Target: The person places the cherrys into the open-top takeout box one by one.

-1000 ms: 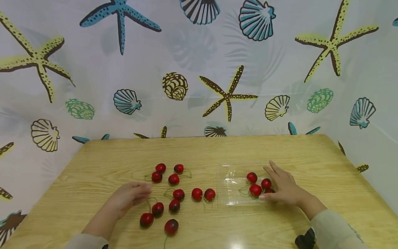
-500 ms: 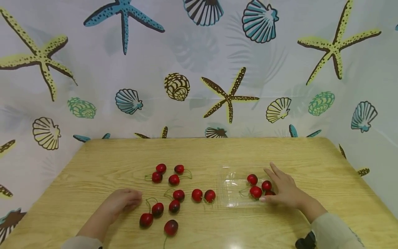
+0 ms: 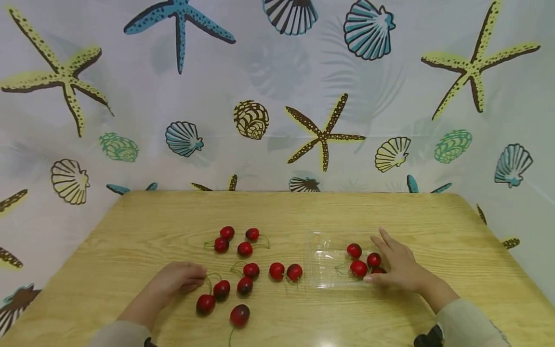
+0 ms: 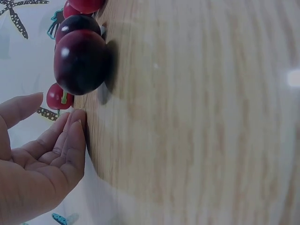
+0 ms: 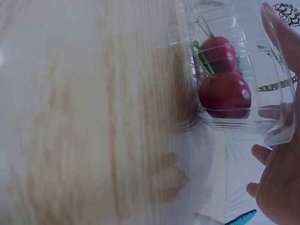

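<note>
Red cherries with green stems lie on the wooden table. My left hand (image 3: 177,283) is low over the wood, left of a pair of cherries (image 3: 221,290), fingertips right at their stems. In the left wrist view its thumb (image 4: 22,108) stands apart from the fingers (image 4: 70,140) and nothing is between them. A shallow clear plastic box (image 3: 322,270) stands to the right with several cherries (image 3: 358,269) in it. My right hand (image 3: 401,266) holds the box by its right end, thumb at the near side, fingers at the far side.
Several more cherries (image 3: 244,286) are spread between my left hand and the box, two of them (image 3: 286,272) close to its left wall. One cherry (image 3: 240,316) lies nearest the front. A shell-and-starfish patterned cloth (image 3: 277,159) hangs behind the table (image 3: 277,207).
My left hand drew back left from the cherries, then moved slightly right again toward the stems. The right hand stays at the box. The view has shifted slightly.
</note>
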Demonstrator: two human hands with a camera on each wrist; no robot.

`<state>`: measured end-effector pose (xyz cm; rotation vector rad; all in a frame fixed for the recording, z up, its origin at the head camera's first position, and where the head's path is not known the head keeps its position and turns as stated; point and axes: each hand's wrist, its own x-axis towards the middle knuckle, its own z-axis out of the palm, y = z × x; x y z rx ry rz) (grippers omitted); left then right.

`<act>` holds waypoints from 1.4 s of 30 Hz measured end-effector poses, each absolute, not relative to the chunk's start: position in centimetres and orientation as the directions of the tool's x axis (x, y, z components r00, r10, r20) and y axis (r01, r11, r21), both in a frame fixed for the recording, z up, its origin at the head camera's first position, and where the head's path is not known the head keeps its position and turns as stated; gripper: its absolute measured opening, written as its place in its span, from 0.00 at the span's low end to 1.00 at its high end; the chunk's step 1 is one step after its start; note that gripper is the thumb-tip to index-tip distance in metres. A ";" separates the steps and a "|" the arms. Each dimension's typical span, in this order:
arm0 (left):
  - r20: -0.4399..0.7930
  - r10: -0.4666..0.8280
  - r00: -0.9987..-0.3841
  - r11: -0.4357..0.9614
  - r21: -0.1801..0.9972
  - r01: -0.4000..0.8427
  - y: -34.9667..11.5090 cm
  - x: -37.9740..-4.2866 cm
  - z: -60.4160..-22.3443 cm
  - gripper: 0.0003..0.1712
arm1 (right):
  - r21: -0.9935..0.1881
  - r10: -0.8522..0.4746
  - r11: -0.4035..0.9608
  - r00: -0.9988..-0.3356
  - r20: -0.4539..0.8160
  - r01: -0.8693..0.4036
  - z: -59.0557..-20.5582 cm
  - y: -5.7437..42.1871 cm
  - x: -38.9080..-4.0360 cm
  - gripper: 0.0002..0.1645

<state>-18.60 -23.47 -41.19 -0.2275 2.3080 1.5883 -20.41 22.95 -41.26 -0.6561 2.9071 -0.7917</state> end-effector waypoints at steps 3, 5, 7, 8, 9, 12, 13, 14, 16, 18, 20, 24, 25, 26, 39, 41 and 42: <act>-0.356 0.060 -0.932 0.365 0.877 -0.312 -23.1 -18.9 -41.2 0.22 | -0.493 -0.414 0.779 -0.908 0.061 -0.389 -41.2 23.1 -20.3 0.54; -0.358 0.067 -0.931 0.360 0.879 -0.312 -22.9 -19.0 -41.1 0.21 | -0.489 -0.416 0.779 -0.907 0.065 -0.392 -41.3 23.2 -20.3 0.54; -0.369 0.060 -0.927 0.351 0.877 -0.327 -22.7 -19.0 -41.1 0.20 | -0.482 -0.419 0.781 -0.905 0.067 -0.397 -41.3 23.2 -20.4 0.54; -0.376 0.057 -0.925 0.349 0.875 -0.335 -22.6 -19.0 -41.1 0.20 | -0.480 -0.421 0.781 -0.904 0.069 -0.400 -41.4 23.2 -20.4 0.54; -0.384 0.057 -0.922 0.349 0.872 -0.342 -22.5 -19.0 -41.1 0.19 | -0.479 -0.422 0.781 -0.904 0.069 -0.401 -41.4 23.2 -20.4 0.54; -0.393 0.061 -0.917 0.352 0.869 -0.349 -22.5 -18.8 -41.2 0.19 | -0.478 -0.426 0.779 -0.902 0.071 -0.405 -41.5 23.1 -20.5 0.54; -0.393 0.070 -0.917 0.352 0.870 -0.346 -22.5 -18.8 -41.2 0.19 | -0.476 -0.426 0.781 -0.902 0.070 -0.405 -41.5 23.1 -20.6 0.54; -0.392 0.080 -0.916 0.349 0.872 -0.343 -22.6 -18.7 -41.2 0.19 | -0.477 -0.425 0.780 -0.902 0.069 -0.404 -41.5 23.1 -20.6 0.54; -0.391 0.094 -0.916 0.336 0.878 -0.340 -22.6 -18.6 -41.3 0.18 | -0.479 -0.425 0.780 -0.903 0.067 -0.403 -41.5 23.1 -20.6 0.54; -0.389 0.113 -0.914 0.323 0.885 -0.337 -22.7 -18.5 -41.3 0.17 | -0.481 -0.424 0.780 -0.903 0.061 -0.399 -41.5 23.1 -20.7 0.54; -0.394 0.128 -0.910 0.304 0.889 -0.342 -22.8 -18.5 -41.4 0.16 | -0.484 -0.424 0.779 -0.904 0.062 -0.399 -41.5 23.1 -20.7 0.55; -0.406 0.137 -0.903 0.283 0.890 -0.357 -22.8 -18.6 -41.5 0.16 | -0.480 -0.424 0.780 -0.903 0.065 -0.401 -41.6 23.2 -20.7 0.55; -0.410 0.137 -0.902 0.275 0.890 -0.363 -22.7 -18.6 -41.5 0.16 | -0.479 -0.424 0.780 -0.903 0.067 -0.402 -41.6 23.3 -20.7 0.55; -0.412 0.135 -0.901 0.268 0.891 -0.367 -22.7 -18.6 -41.5 0.15 | -0.477 -0.424 0.781 -0.903 0.069 -0.403 -41.7 23.3 -20.8 0.55; -0.375 0.142 -0.916 0.153 0.923 -0.354 -22.8 -18.1 -40.6 0.11 | -0.470 -0.418 0.785 -0.905 0.079 -0.404 -41.8 23.1 -20.7 0.54; -0.368 0.136 -0.920 0.139 0.926 -0.350 -22.8 -18.0 -40.4 0.10 | -0.472 -0.419 0.784 -0.905 0.078 -0.404 -41.7 23.1 -20.7 0.54; -0.366 0.132 -0.921 0.137 0.927 -0.349 -22.8 -18.0 -40.3 0.10 | -0.471 -0.419 0.784 -0.905 0.078 -0.404 -41.7 23.1 -20.7 0.54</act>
